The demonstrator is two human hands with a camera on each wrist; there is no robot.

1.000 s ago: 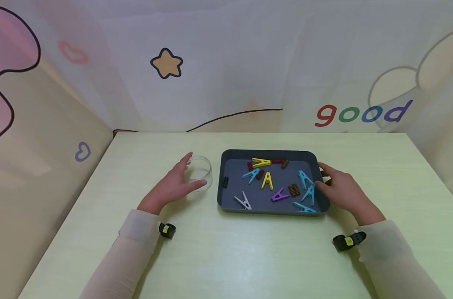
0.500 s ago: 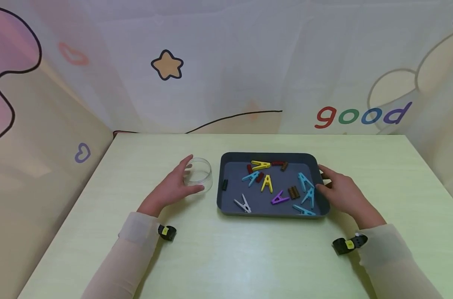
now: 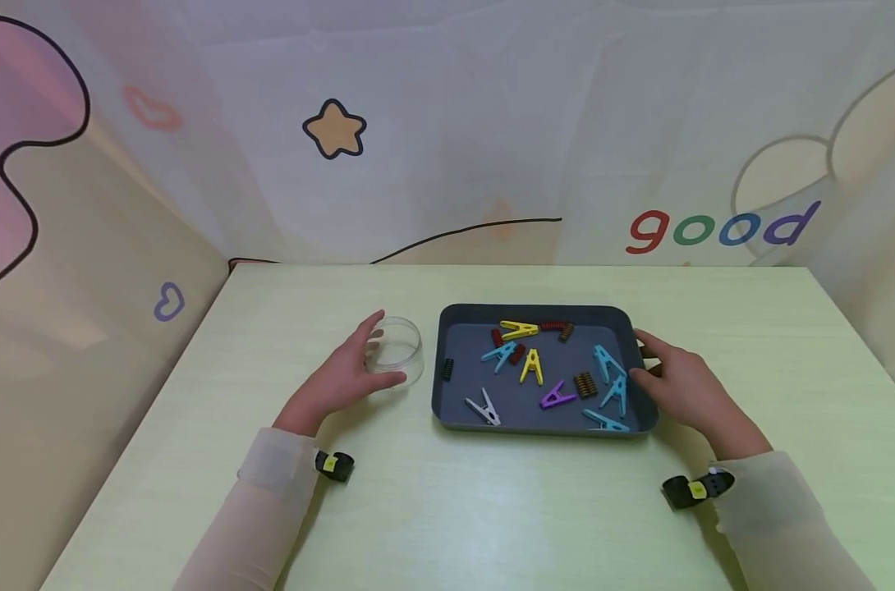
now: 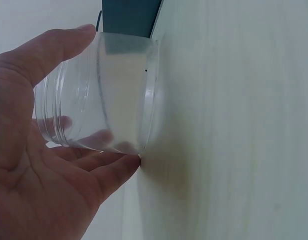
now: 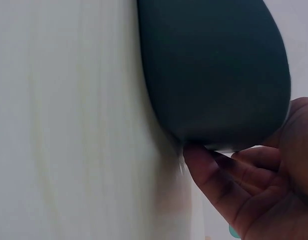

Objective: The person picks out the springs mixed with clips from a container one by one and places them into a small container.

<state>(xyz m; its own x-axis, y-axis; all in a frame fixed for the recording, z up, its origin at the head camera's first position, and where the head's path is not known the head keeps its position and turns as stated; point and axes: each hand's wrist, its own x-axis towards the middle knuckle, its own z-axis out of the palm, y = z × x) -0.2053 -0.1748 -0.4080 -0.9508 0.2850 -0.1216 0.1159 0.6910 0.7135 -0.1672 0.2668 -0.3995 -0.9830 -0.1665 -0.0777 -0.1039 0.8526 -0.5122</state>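
A clear, open-topped plastic jar (image 3: 397, 345) stands on the table, left of a dark grey tray (image 3: 543, 428). My left hand (image 3: 341, 373) holds the jar from its left side; in the left wrist view the thumb (image 4: 69, 42) and the fingers (image 4: 114, 175) lie on opposite sides of it. At the tray's right end my right hand (image 3: 680, 386) grips the wall, thumb at the rim and fingers against the outside. Inside the tray lie clothespins in yellow (image 3: 531, 367), blue (image 3: 605, 420), purple (image 3: 557, 396) and white (image 3: 484, 407), among several small coil springs (image 3: 585, 385).
Both things rest on a pale wooden table (image 3: 492, 509). A printed cloth backdrop (image 3: 447, 148) rises behind the table's far edge and along its sides. Each wrist wears a black strap, the left strap (image 3: 335, 466) and the right strap (image 3: 697, 490).
The whole scene shifts slightly in the head view. Both hands keep their places at the jar and the tray, and the tray's contents look the same.
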